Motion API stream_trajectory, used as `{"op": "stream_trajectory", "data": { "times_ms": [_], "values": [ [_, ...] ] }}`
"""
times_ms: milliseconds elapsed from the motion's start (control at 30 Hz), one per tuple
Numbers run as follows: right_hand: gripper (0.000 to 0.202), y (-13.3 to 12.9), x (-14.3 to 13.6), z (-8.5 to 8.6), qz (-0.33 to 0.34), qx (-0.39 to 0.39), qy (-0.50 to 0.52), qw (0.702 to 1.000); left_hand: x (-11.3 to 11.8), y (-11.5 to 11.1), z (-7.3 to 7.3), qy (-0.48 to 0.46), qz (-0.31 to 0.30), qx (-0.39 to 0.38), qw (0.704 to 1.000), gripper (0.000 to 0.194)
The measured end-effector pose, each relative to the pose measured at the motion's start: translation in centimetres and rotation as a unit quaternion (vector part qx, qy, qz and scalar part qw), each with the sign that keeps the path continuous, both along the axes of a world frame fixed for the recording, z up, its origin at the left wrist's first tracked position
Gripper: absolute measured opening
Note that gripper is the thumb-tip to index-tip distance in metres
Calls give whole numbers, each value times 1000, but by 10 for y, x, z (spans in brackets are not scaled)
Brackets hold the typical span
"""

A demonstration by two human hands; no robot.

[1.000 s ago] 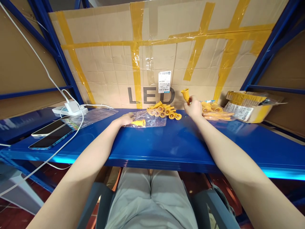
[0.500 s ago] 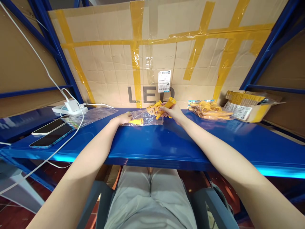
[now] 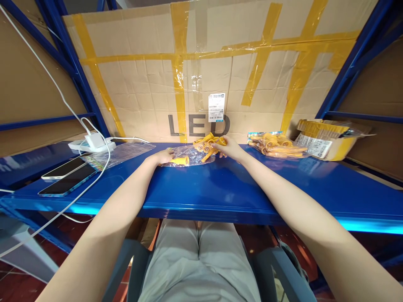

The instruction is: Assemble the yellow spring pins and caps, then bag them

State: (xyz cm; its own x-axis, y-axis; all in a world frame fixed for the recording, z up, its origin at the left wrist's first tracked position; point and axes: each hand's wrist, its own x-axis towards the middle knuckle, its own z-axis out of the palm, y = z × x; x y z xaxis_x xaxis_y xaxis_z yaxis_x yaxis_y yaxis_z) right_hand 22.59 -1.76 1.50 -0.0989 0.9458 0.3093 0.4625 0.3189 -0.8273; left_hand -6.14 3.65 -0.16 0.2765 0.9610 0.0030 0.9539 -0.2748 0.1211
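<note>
A clear plastic bag [image 3: 197, 156] lies on the blue shelf, with a yellow flared, tube-like plastic piece [image 3: 180, 161] in its left part. My left hand [image 3: 164, 156] is closed on the bag's left end. Right of it, a small heap of yellow plastic pieces [image 3: 206, 144] sits at the bag's right end. My right hand [image 3: 231, 149] grips a yellow cup-ended plastic piece [image 3: 221, 141] at the heap's right side. Some of its fingers are hidden behind the pieces.
A filled bag of yellow pieces [image 3: 277, 145] lies on the right, beside a taped carton [image 3: 327, 140]. Two phones [image 3: 67, 181], a power strip with a charger [image 3: 94, 141], a white cable and a flat clear bag [image 3: 130, 153] are at left. A large cardboard sheet [image 3: 141, 92] stands behind.
My right hand has lowered the yellow piece from above the heap down to its right side. My left hand stays at the bag's left end.
</note>
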Motion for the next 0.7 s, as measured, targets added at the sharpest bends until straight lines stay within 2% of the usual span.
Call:
{"op": "stream_trajectory", "data": {
  "times_ms": [100, 200, 333, 467, 600, 700],
  "values": [
    [23, -2, 3, 1, 31, -21, -112, 993, 1, -3, 2, 0, 6, -13, 1000, 55],
    [21, -2, 3, -2, 78, -57, -214, 972, 2, -6, 4, 3, 32, -11, 999, 58],
    [22, -3, 0, -4, 74, -21, -293, 953, 5, -11, 7, -2, 48, -11, 999, 56],
    [21, -6, -3, -3, 85, 30, -306, 948, 8, -16, 10, -12, 54, -22, 998, 57],
    [24, -4, -5, -4, 96, 81, -293, 948, 10, -18, 10, -13, 33, -27, 999, 57],
    [26, 0, -6, -5, 82, 99, -290, 948, 11, -17, 8, -19, 20, -4, 1000, 54]
  ]
}}
